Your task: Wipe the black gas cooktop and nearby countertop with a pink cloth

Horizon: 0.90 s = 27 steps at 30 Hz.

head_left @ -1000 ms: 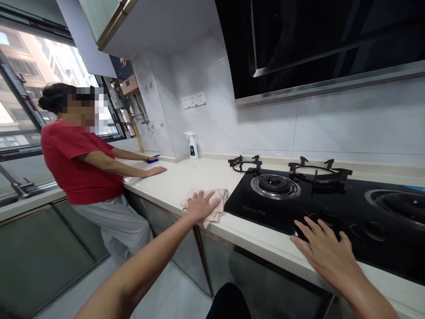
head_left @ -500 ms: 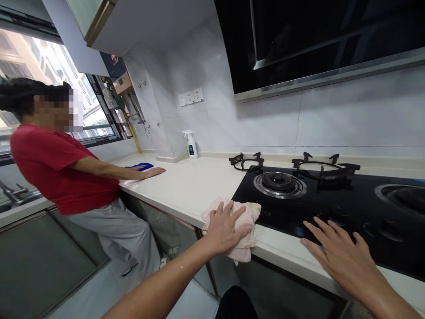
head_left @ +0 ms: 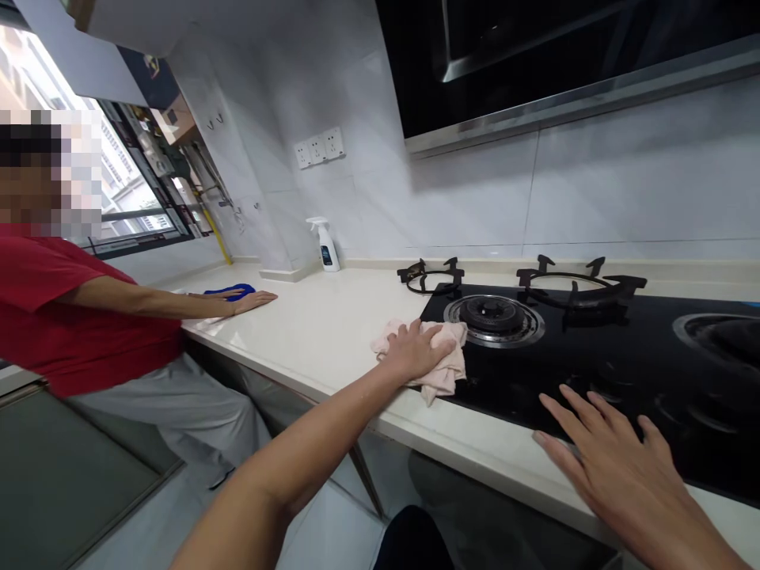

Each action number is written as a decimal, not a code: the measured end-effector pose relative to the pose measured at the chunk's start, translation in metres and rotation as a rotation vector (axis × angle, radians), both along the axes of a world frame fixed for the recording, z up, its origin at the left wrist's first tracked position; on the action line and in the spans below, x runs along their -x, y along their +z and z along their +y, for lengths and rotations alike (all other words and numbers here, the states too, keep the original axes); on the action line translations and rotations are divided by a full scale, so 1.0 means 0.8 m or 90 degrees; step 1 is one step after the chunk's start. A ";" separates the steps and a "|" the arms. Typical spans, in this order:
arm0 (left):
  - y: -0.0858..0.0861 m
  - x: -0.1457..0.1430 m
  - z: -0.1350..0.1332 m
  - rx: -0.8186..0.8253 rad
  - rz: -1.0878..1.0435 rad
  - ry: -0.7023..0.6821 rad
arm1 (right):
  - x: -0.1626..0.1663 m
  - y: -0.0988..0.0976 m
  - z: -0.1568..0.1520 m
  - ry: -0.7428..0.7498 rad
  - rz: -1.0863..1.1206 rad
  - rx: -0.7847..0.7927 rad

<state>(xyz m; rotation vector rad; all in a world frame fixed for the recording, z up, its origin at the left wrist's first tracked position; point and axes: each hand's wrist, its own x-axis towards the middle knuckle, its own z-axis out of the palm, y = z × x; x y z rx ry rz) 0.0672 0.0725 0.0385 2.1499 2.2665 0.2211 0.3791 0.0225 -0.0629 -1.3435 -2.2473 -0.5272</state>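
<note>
My left hand (head_left: 416, 352) presses a pale pink cloth (head_left: 452, 366) with its fingers over it. The cloth lies bunched across the left edge of the black glass gas hob (head_left: 511, 381) and the white worktop (head_left: 332, 332), just in front of the left burner (head_left: 492, 315). At the hob's front edge is my right hand (head_left: 623, 459), palm down, its fingers spread and nothing in them. Part of the cloth is hidden under my left hand.
Two black pan supports (head_left: 431, 281) stand behind the hob by the wall. A white spray bottle (head_left: 326, 247) is farther left. A person in a red shirt (head_left: 77, 317) leans over the counter, hand near a blue cloth (head_left: 237, 291). A range hood (head_left: 534, 71) hangs above.
My left hand has pushed the cloth away from the counter's front edge, toward the left burner. My right hand stays nearly in place. The view has shifted slightly.
</note>
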 end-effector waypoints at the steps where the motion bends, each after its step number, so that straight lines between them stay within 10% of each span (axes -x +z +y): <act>1: 0.001 -0.003 0.016 0.000 0.000 0.007 | 0.001 0.003 -0.002 -0.001 -0.002 -0.006; 14: 0.004 0.034 0.145 -0.008 0.018 0.065 | 0.012 0.023 -0.020 0.004 0.041 -0.055; 27: 0.004 0.163 0.071 -0.024 0.091 0.195 | 0.012 0.013 -0.017 0.004 0.052 -0.043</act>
